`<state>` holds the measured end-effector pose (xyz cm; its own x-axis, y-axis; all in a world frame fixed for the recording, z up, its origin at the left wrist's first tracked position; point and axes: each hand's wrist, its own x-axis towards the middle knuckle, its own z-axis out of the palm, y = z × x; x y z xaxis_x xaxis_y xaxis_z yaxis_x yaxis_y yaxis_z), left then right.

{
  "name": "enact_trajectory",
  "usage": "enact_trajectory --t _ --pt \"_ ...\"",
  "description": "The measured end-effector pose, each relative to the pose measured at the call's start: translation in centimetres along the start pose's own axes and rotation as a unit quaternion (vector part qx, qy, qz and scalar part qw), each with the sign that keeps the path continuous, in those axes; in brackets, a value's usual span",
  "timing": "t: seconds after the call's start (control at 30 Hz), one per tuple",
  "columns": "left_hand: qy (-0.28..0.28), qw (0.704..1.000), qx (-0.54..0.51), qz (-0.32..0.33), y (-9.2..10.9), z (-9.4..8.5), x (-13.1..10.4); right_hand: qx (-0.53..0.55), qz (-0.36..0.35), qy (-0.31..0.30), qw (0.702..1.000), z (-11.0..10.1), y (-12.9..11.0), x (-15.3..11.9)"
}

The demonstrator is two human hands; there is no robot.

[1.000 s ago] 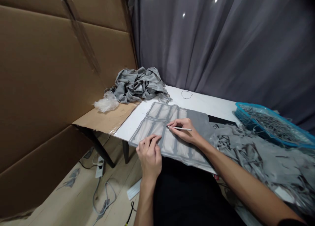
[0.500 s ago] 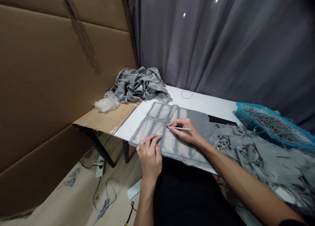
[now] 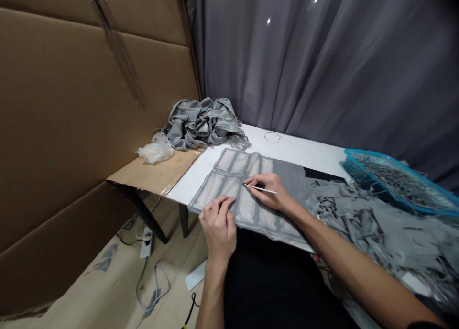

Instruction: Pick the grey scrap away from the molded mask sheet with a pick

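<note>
A gray cloth (image 3: pixel 251 212) with pale panels lies flat on the white table (image 3: pixel 301 147), at the edge nearest the person. The right hand (image 3: pixel 274 191) rests over its middle, thumb and fingers closed together on a thin white stick (image 3: pixel 263 189), whose tip end is at a gray strip between panels. The left hand (image 3: pixel 218 221) is at the cloth's near left part, fingers bent and close together, fingertips touching it; whether they pinch a fold or only press cannot be told.

To the right, a blue basket (image 3: pixel 373 153) holds a tangled mass of gray cords (image 3: pixel 394 180). In front of it spreads a loose heap of gray fabric pieces (image 3: pixel 387 233). Beyond the cloth, a thin dark loop (image 3: pixel 272 137) lies on the table. At the far left are a crumpled gray fabric pile (image 3: pixel 202 123) and, just beside it, a clear plastic bag (image 3: pixel 156 149) on a cardboard sheet (image 3: pixel 158 173).
</note>
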<state>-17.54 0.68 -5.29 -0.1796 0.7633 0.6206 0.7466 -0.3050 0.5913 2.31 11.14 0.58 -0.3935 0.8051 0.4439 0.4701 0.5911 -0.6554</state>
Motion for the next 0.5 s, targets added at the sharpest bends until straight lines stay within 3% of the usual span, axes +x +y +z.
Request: enact_trajectory --t 0.23,0.5 --pt "0.006 1.0 -0.006 0.004 -0.06 0.05 0.02 -0.096 -0.041 -0.016 0.994 0.05 0.34 -0.09" --pt "0.008 1.0 -0.006 0.008 -0.11 0.08 -0.09 -0.06 -0.034 -0.047 0.997 -0.25 0.57 -0.11"
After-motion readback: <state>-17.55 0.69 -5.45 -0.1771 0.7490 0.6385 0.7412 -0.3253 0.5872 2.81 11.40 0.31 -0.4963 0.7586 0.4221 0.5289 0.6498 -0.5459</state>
